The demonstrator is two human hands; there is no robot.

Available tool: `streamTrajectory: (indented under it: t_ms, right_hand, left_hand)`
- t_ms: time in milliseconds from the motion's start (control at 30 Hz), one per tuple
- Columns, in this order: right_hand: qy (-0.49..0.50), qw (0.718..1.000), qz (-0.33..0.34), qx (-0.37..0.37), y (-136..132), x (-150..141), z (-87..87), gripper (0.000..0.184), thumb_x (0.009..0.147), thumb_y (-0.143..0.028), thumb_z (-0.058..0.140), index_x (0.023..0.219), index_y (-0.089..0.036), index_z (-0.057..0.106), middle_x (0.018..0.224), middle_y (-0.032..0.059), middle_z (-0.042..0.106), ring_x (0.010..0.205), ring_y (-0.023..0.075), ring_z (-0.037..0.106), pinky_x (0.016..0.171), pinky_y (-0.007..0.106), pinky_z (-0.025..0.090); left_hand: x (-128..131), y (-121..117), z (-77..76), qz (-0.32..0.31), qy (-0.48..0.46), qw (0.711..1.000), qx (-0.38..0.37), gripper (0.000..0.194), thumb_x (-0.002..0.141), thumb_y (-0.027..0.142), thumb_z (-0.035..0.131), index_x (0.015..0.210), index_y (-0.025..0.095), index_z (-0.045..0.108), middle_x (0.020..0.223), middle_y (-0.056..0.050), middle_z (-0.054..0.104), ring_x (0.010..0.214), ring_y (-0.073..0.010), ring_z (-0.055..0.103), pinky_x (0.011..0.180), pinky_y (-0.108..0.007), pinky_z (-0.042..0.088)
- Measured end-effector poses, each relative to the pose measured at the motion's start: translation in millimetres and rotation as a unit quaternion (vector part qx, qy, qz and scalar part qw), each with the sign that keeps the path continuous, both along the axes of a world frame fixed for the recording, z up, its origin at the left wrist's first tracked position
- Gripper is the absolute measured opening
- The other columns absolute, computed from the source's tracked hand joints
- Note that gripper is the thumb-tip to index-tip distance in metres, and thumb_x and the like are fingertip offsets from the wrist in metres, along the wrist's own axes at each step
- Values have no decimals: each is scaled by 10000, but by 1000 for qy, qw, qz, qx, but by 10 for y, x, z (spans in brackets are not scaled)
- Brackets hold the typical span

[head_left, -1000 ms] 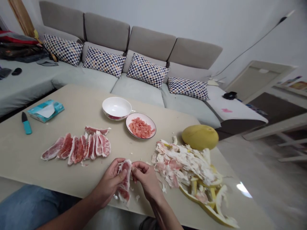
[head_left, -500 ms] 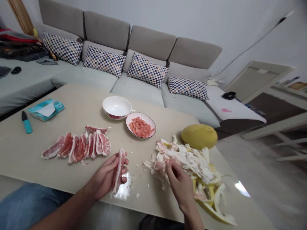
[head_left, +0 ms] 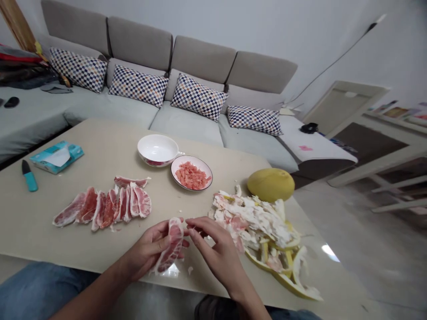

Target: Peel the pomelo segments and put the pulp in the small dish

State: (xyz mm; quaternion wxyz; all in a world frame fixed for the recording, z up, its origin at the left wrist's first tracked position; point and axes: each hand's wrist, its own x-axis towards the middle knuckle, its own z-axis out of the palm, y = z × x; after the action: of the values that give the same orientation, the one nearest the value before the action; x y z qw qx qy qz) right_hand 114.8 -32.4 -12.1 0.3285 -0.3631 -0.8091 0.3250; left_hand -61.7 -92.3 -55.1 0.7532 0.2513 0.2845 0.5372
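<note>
One pomelo segment [head_left: 174,245] lies in the left hand [head_left: 147,249], its fingers curled around it, just above the surface [head_left: 100,142]. The right hand [head_left: 215,251], back from the peel pile [head_left: 256,226] since the earlier view, pinches at the segment's edge. Peeled segments [head_left: 110,206] lie in a row nearby; print on the tissue pack [head_left: 56,158] is too small to read.

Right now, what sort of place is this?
Probably a home living room: a long grey sectional sofa with checkered cushions faces a beige table holding a tissue packet and a heap of pomelo peel.
</note>
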Motion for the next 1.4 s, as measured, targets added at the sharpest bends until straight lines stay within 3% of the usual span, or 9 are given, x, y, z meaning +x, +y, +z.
streamTrajectory:
  t_ms: [133,300,533,733,833,1100,1267,1400]
  right_hand:
    - [3,1000,2,22,-67,-124,58,151,889,-231,571,997,-218,676,890,62,678,754,166,622,693,289,514]
    - [-12,997,13,69,-141,-158,13,189,885,-179,545,987,-221,699,843,63,681,745,165,633,657,274,523]
    - [-58,983,-2,174,-173,-127,-16,191,882,-159,546,1008,-208,681,855,76,699,742,180,643,658,286,528]
    - [-121,947,23,295,-171,-121,-13,191,906,-139,503,1001,-186,662,830,80,713,721,180,662,619,270,520]
    - [-130,941,31,311,-159,-141,-23,177,899,-119,489,907,-180,655,752,71,697,659,170,646,576,262,503]
    - [1,988,-40,151,-182,-242,-92,124,812,-95,534,779,-194,602,654,10,617,578,121,572,552,231,468]
    - [71,990,-110,48,-235,-317,-101,107,756,-113,572,703,-190,624,607,-13,591,539,111,562,524,215,473]
    - [158,967,-178,-91,-179,-204,-185,66,780,-222,625,729,-182,629,596,-12,610,527,121,584,513,221,488]
  left_hand:
    - [21,-15,10,14,126,991,41,373,870,311,592,1229,211,600,1100,-102,654,992,-238,601,896,-346,433]
    - [51,-29,4,90,310,940,106,311,832,271,629,1134,224,687,1066,-86,692,978,-256,592,893,-325,422]
    - [-17,-57,-36,117,401,892,171,384,832,202,618,1211,252,650,1193,-94,663,1113,-276,565,998,-339,366]
    - [-73,-59,-75,102,483,840,224,397,867,193,562,1253,267,614,1229,-92,651,1156,-273,547,1033,-381,344]
    - [-79,-67,-76,94,488,839,221,382,867,197,559,1239,258,627,1220,-105,655,1151,-289,547,1033,-410,341]
    - [-21,-61,-50,146,446,850,240,323,862,163,567,1161,218,675,1128,-118,691,1076,-267,592,989,-379,406]
    - [12,-52,-35,159,495,792,320,341,898,142,500,1212,213,611,1137,-99,678,1053,-215,603,937,-335,455]
    - [-52,-66,25,179,493,810,262,274,903,188,522,1152,214,634,1112,-76,678,1061,-193,600,936,-283,443]
